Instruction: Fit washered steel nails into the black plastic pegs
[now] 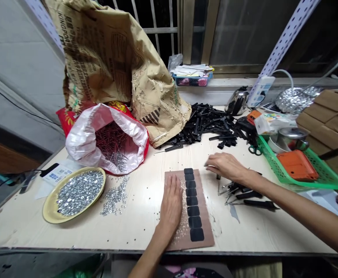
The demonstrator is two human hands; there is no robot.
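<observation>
My left hand (171,199) lies flat on the left part of a brown board (206,216), its fingers stretched out and pointing away from me. A column of several black rounded-square pieces (192,200) runs down the board, right of this hand. My right hand (225,166) hovers past the board's upper right edge, fingers loosely stretched and slightly bent, with blurred tips. Nothing shows in it. Below and right of it lie several black-handled tools with thin metal shafts (244,193). Pale crumbs are scattered on the board beside my left hand.
At left stand a yellow plate of metal washers (46,210) and a white-lined bag (79,144) of screws or nails. Behind are a large paper sack (154,88) and a heap of black parts (203,121). A green basket (273,166), scissors (255,150) and cardboard boxes (328,127) occupy the right.
</observation>
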